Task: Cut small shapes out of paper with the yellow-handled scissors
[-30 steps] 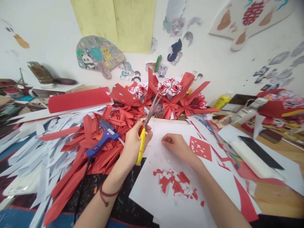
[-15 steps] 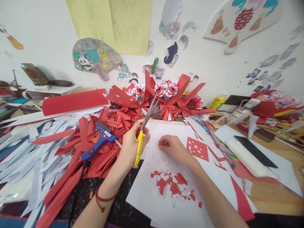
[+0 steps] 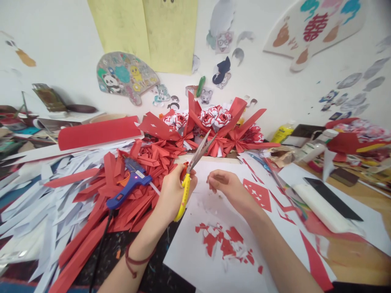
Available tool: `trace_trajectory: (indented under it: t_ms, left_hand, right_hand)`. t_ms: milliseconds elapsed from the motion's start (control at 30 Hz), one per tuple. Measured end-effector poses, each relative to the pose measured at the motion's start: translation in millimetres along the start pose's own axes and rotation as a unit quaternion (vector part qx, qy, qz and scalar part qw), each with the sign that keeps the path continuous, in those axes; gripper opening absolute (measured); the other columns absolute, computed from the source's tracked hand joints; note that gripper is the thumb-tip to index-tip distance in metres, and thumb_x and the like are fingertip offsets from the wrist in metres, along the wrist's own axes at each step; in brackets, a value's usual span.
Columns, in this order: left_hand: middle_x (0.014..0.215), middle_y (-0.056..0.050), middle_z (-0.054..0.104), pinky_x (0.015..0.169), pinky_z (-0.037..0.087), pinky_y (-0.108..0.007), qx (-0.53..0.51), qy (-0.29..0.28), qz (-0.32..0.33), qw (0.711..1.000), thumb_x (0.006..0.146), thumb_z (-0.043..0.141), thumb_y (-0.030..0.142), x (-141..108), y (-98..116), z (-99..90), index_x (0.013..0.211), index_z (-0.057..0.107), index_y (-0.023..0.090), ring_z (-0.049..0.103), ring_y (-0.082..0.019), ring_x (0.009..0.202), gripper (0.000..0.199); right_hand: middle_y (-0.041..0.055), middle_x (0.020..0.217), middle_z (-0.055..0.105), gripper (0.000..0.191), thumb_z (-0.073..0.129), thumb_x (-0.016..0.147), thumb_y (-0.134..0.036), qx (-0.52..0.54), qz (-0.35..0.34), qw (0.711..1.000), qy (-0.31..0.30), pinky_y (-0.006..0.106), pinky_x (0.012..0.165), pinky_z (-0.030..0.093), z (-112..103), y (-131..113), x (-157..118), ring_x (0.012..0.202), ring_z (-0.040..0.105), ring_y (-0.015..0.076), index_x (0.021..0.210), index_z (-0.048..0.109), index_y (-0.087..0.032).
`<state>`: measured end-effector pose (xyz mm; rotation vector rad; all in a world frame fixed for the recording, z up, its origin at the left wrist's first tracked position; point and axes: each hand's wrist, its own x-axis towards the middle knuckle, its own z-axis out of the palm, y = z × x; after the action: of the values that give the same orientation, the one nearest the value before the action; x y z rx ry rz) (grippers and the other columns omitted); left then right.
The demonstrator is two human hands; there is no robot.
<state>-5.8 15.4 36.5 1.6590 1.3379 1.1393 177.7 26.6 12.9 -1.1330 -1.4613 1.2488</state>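
My left hand [image 3: 174,191] is closed around a pair of scissors [image 3: 185,195] with yellow handles. Their metal blades point up and away, slightly apart. To the right, over a white paper sheet [image 3: 186,248], my right hand [image 3: 229,187] is loosely curled, thumb close to the bent fingers; whatever it may hold is too small or hidden. Small red and white paper scraps [image 3: 227,246] lie on the sheet below it. Beside my right wrist lies a red paper square [image 3: 258,195] with star-shaped cutouts.
Left of my hands, a blue glue gun [image 3: 130,185] rests on folded red paper strips [image 3: 137,215], with white strips [image 3: 61,203] further left. Red and white paper flowers [image 3: 215,117] stand by the wall. At right are a black phone [image 3: 332,199] and a yellow bottle [image 3: 282,132].
The whole view has shifted a little. My left hand and the scissors have moved slightly right, the blades tilting further right. My right hand's fingers have loosened slightly.
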Motion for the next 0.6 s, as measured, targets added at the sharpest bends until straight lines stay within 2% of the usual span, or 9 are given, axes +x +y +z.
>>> trace_trajectory:
  t_ms: [100,233,467,600]
  left_hand:
    - [0.058,0.005,0.049,0.055,0.038,-0.021,0.006,-0.036,0.008,0.999,0.076,0.06,0.037,-2,4,-0.2,0.087,0.057,0.019,0.049,-0.011,0.056,0.021]
    - [0.057,0.005,0.049,0.054,0.036,-0.021,0.001,-0.078,0.004,0.997,0.075,0.062,0.04,-4,9,1.2,0.088,0.058,0.019,0.047,-0.011,0.055,0.026]
    - [0.063,0.003,0.053,0.052,0.033,-0.021,-0.041,-0.086,0.002,0.995,0.074,0.063,0.04,-5,14,4.4,0.087,0.06,0.018,0.043,-0.009,0.055,0.026]
    - [0.062,0.003,0.053,0.051,0.034,-0.02,-0.085,-0.097,-0.008,0.992,0.075,0.062,0.035,-5,12,6.7,0.087,0.057,0.017,0.047,-0.01,0.054,0.023]
  right_hand:
    - [-0.0013,0.063,0.057,0.024,0.07,0.074,-0.038,0.073,-0.004,0.997,-0.003,0.025,0.055,0.04,6,-4,-3,0.057,0.05,0.0103,0.08,0.059,-0.017]
    - [-0.0012,0.068,0.061,0.026,0.074,0.07,-0.037,0.092,-0.034,0.995,0.022,0.025,0.051,0.04,10,-6,-5,0.055,0.053,0.0108,0.084,0.06,-0.02]
    - [-0.0018,0.068,0.063,0.029,0.074,0.071,-0.036,0.077,-0.053,0.996,-0.004,0.025,0.05,0.042,9,-12,-9,0.053,0.053,0.0105,0.092,0.059,-0.022]
    - [-0.0007,0.071,0.063,0.026,0.073,0.072,-0.035,0.076,-0.061,0.995,-0.007,0.025,0.051,0.042,8,-11,-9,0.056,0.055,0.0109,0.091,0.06,-0.022]
